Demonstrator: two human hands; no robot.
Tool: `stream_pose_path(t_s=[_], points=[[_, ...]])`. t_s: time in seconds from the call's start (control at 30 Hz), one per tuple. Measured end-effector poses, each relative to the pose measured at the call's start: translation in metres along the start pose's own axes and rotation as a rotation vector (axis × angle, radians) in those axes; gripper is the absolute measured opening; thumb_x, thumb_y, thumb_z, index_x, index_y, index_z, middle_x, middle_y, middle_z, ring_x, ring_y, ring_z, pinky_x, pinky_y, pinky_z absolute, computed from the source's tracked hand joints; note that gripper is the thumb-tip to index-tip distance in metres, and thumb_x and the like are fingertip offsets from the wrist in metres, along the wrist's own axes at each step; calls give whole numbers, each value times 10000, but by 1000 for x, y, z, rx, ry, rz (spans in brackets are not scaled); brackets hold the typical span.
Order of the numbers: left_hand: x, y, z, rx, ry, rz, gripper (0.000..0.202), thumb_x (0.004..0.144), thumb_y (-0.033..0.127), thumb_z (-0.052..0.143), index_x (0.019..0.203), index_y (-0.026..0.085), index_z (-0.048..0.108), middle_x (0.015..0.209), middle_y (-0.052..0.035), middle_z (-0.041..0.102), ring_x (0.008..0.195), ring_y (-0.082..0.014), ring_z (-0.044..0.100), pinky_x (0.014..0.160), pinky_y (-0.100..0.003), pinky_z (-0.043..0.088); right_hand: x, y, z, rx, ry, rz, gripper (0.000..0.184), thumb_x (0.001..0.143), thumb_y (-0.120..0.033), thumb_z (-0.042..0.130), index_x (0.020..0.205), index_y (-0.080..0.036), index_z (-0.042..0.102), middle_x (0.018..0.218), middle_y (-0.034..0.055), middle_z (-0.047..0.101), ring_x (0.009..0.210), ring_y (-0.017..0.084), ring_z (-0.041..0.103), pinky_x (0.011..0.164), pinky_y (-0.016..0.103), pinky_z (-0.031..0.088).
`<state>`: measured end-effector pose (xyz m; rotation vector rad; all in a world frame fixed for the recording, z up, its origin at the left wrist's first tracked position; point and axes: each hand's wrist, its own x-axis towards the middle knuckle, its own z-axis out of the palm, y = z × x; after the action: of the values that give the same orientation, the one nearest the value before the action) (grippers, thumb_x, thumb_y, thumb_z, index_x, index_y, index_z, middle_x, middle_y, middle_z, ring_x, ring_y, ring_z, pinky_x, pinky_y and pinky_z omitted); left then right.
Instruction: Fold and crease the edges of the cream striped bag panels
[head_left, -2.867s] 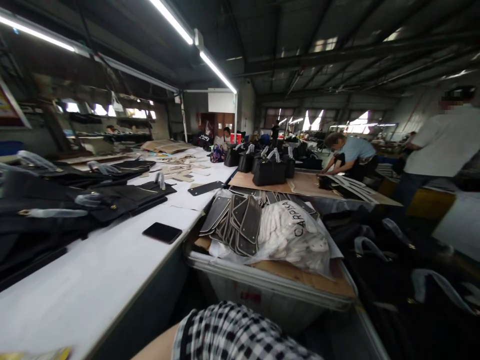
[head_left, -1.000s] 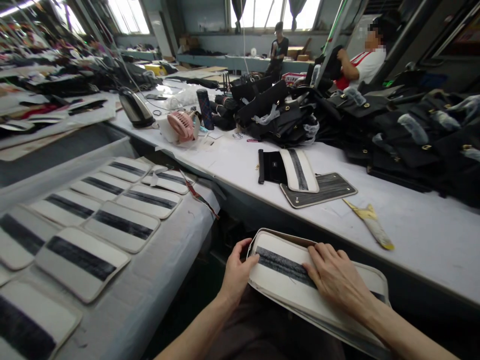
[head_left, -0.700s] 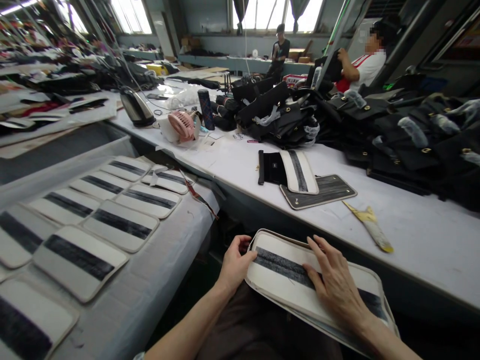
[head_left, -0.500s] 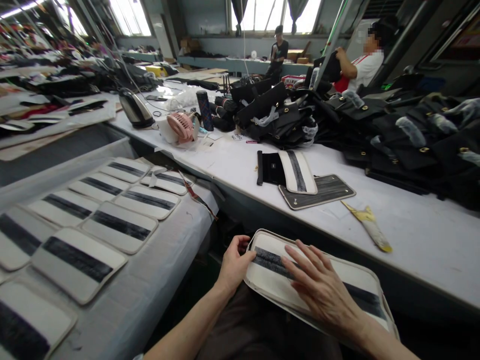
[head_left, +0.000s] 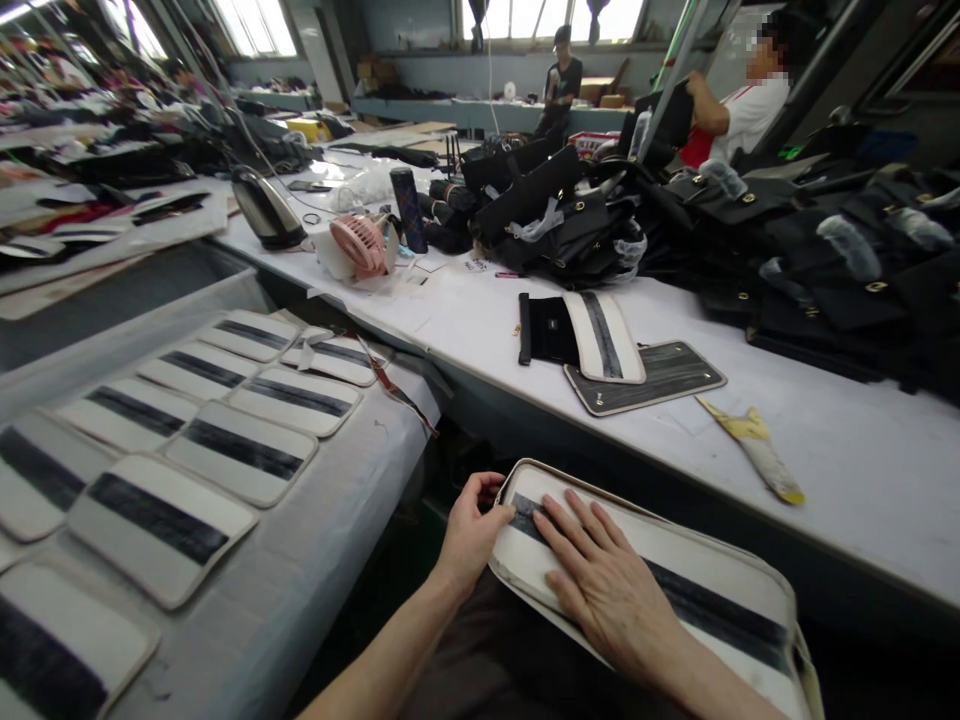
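On my lap lies a cream panel with rounded corners and a dark stripe along its middle; other layers show beneath its edge. My left hand pinches its left end, thumb on top and fingers curled under the rim. Flat on the stripe and the cream surface rests my right hand, fingers stretched out. To my left, several similar striped panels lie in rows, some overlapping.
On the white table ahead are a black piece with a striped flap, a dark panel, a yellow-tipped tube, a pink fan and a kettle. Black bags pile up at right, near a person in white.
My right hand has slid left along the panel and now lies flatter, nearer my left hand. My left hand keeps its hold. The view has shifted slightly.
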<state>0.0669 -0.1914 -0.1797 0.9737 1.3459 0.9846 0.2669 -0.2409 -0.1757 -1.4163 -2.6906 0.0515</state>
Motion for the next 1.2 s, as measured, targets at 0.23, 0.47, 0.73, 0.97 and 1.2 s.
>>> stream_pose_path(t_s=[0.23,0.47,0.73,0.97,1.2], points=[[-6,-3,-1,-153,-24,-46,370,693,177,605,1062,182,577,1005,-43,626,925,-183,561,794,-277,450,5,-2,-4,36,-27,11,605,965,-373,466,1528,-285,262,1607,-11,167,1478,284,157,1166,500,222],[-10,-8,-5,-160,-22,-50,344,732,226,668,1060,185,572,999,-31,634,857,-155,574,741,-248,460,8,-4,-5,57,-28,54,603,965,-377,459,1527,-282,264,1606,-6,183,1479,276,153,1162,501,213],[-1,-4,-17,159,-13,23,314,749,381,727,943,170,599,848,-25,645,765,-154,583,689,-248,473,8,-3,-7,88,-8,50,600,944,-343,496,1511,-313,303,1588,10,266,1459,292,215,1162,513,213],[3,16,-21,527,-18,145,241,843,419,632,790,185,606,654,11,610,595,-132,546,564,-227,423,8,-4,-12,121,40,51,562,928,-301,529,1468,-350,380,1561,19,330,1435,314,267,1147,528,230],[-3,16,-19,649,-27,332,210,920,349,536,809,185,610,714,-10,649,620,-141,583,615,-244,427,7,-5,-7,205,87,91,471,952,-377,501,1419,-330,459,1546,29,360,1417,328,299,1132,537,252]])
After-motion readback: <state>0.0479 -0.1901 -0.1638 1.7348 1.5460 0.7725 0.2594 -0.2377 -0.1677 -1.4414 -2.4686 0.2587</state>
